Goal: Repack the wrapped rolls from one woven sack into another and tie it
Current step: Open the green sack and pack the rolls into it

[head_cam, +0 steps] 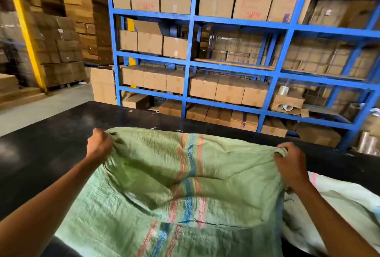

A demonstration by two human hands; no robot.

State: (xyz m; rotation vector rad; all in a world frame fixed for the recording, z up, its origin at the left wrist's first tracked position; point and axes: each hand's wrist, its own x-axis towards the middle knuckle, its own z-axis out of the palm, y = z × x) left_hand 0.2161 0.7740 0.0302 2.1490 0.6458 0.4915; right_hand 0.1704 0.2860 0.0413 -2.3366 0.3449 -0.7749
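A green woven sack [144, 174] with a red and blue stripe down its middle is held up over the black table [41, 154]. My left hand [99, 145] grips its far left corner in a fist. My right hand [292, 164] grips its far right corner. The sack's cloth sags and folds between my hands. A second, paler sack [339, 205] lies on the table at the right, partly under my right forearm. No wrapped rolls show; the sacks' insides are hidden.
Beyond the table stands a blue steel rack [191, 51] full of cardboard boxes [218, 2]. Tape rolls [284, 90] sit on a low shelf at right. Stacked cartons [61, 41] and a yellow post [26, 30] stand at left, with grey floor [45, 106] between.
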